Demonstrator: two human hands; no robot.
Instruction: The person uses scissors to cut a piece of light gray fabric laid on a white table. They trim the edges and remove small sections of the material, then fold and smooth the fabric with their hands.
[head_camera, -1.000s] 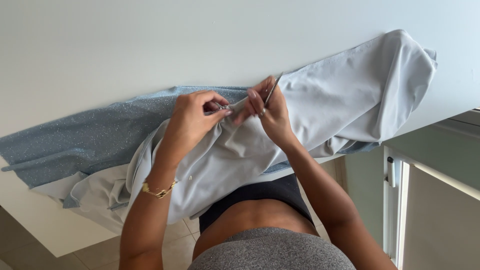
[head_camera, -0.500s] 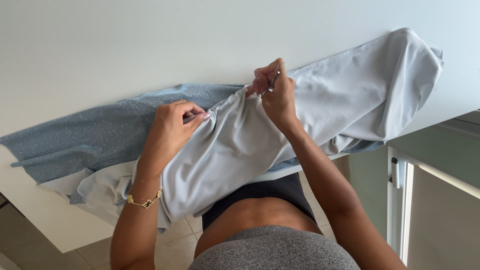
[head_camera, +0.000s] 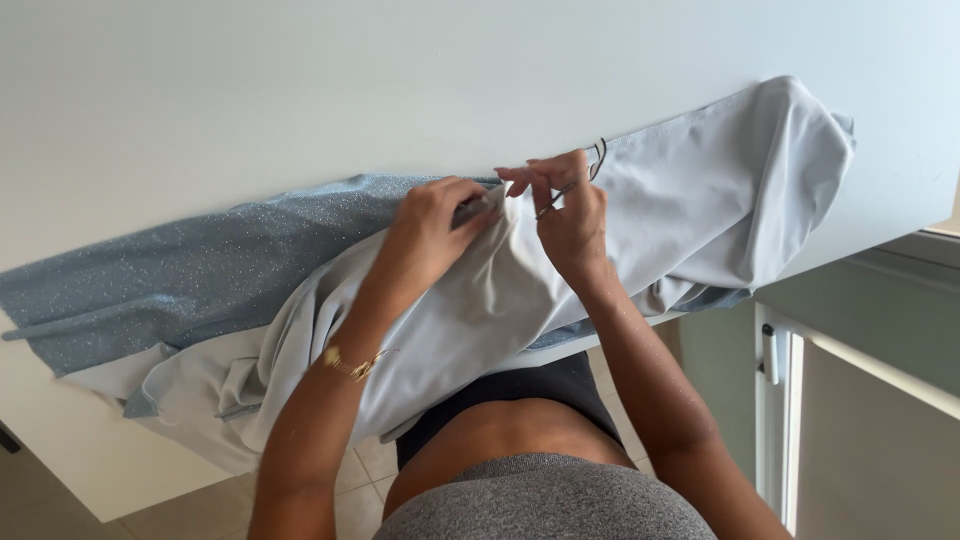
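1. Head view: your left hand (head_camera: 432, 228) pinches a fold of the pale grey smooth fabric (head_camera: 700, 200), fingers curled shut on the cloth near the middle of the white flat table (head_camera: 300, 90).
2. Your right hand (head_camera: 565, 210) sits just beside the left, closed around a pair of small thin metal scissors (head_camera: 585, 170); the loop handles stick up above your knuckles, and the blade end is hidden between your fingers and the cloth.
3. The grey fabric lies bunched across the table's near edge, its right end heaped on the tabletop and its lower part hanging off the edge toward your body.
4. A blue sparkly fabric (head_camera: 180, 270) lies flat on the table to the left, touching the grey cloth and partly tucked under it.
5. A thin gold chain bracelet (head_camera: 350, 365) circles your left wrist.
6. A white-framed piece of furniture (head_camera: 790, 350) stands at lower right, beside the table, over a tiled floor (head_camera: 350, 500).
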